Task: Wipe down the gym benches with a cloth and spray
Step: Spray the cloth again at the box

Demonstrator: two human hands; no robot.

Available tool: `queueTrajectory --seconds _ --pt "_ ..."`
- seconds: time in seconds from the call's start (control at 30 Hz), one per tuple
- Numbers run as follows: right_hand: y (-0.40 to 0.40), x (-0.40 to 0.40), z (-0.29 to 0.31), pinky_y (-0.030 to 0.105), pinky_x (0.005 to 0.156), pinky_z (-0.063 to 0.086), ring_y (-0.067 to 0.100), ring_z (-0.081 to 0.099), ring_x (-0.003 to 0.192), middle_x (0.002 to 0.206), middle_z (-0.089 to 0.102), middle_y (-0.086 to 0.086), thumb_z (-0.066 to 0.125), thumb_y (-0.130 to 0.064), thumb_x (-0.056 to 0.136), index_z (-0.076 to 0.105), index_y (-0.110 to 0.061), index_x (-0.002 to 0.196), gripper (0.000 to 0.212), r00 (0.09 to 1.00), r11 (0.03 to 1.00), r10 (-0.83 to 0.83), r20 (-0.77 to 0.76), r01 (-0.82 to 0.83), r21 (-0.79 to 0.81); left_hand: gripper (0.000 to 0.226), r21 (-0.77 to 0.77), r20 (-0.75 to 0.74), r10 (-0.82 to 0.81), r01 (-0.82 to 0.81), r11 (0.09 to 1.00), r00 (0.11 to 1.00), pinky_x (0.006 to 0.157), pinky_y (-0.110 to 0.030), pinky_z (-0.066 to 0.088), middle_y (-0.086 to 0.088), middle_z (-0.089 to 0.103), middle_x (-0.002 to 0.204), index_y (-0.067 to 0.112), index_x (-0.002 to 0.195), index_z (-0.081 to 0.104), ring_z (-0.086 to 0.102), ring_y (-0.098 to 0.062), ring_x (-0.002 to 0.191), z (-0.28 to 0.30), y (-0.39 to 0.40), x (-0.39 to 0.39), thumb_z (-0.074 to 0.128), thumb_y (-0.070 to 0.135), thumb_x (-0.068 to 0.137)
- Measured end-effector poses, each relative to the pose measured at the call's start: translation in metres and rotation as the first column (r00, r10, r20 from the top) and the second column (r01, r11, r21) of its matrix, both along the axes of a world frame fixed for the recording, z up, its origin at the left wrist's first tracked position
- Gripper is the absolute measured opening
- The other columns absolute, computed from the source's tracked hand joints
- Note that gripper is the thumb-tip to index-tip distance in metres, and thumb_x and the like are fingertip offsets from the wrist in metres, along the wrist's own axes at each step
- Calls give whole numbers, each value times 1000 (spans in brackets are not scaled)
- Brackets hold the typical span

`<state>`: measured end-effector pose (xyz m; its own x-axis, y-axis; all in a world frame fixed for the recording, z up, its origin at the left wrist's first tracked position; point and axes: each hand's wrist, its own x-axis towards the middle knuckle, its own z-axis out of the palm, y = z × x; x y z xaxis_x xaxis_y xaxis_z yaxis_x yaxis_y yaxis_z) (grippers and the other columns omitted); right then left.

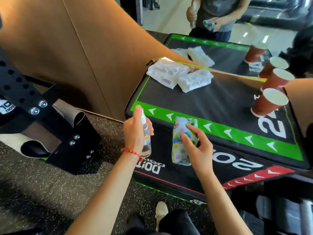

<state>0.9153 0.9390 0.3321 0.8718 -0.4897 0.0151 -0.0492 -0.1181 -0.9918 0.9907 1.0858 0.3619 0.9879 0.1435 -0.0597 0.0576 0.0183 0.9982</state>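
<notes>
My left hand (134, 133) grips a small clear spray bottle (147, 141), upright, with the forefinger on its top, just off the near left corner of a black padded gym box (228, 106) with green arrow stripes. My right hand (196, 146) holds a folded cloth (182, 138) with coloured dots, pressed against the box's near edge and front face. A red string bracelet (132, 152) circles my left wrist.
White folded tissue packs (177, 75) lie at the box's far left. Red paper cups (269, 101) stand along its right side. A mirror behind shows another person (218, 16) holding a bottle and cloth. Black gym equipment (50, 126) stands left on speckled rubber floor.
</notes>
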Motion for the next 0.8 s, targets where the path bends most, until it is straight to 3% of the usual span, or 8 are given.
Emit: queueTrajectory --seconds 0.17,0.33,0.47,0.6,0.8 --pt "-34 44 9 38 73 56 13 62 73 83 66 -11 68 -22 81 61 -42 92 24 1000 996 -5 -9 4 -85 69 -26 54 8 -7 1000 998 40 -15 37 -3 46 33 -4 47 51 46 -13 36 16 -38 47 36 48 89" --pt "-52 78 8 21 63 55 3 62 67 81 66 -14 68 -25 80 62 -42 93 23 998 995 -57 -26 54 -89 64 -54 100 -88 93 994 991 44 -20 40 -3 46 35 -1 45 49 46 -16 39 21 -61 87 37 50 83" --pt "-57 96 4 28 61 56 12 64 65 78 66 -13 67 -27 81 62 -39 97 20 992 990 -103 -71 95 -107 65 -55 149 -120 129 990 981 46 -18 39 -1 47 34 1 43 49 46 -14 39 17 -74 114 37 45 91" --pt "-56 108 -1 16 54 52 1 60 57 77 66 -13 67 -29 80 60 -42 95 21 986 987 -131 -103 120 -109 63 -29 178 -145 153 988 973 50 -22 42 -4 51 39 1 45 52 50 -15 42 5 -80 132 37 33 97" --pt "-53 117 -13 5 50 45 -8 58 58 74 63 -16 67 -34 80 57 -44 94 20 968 973 -167 -185 132 -189 59 -3 176 -180 183 983 968 52 -26 42 -9 52 44 3 45 52 50 -15 43 -12 -80 139 38 42 87"
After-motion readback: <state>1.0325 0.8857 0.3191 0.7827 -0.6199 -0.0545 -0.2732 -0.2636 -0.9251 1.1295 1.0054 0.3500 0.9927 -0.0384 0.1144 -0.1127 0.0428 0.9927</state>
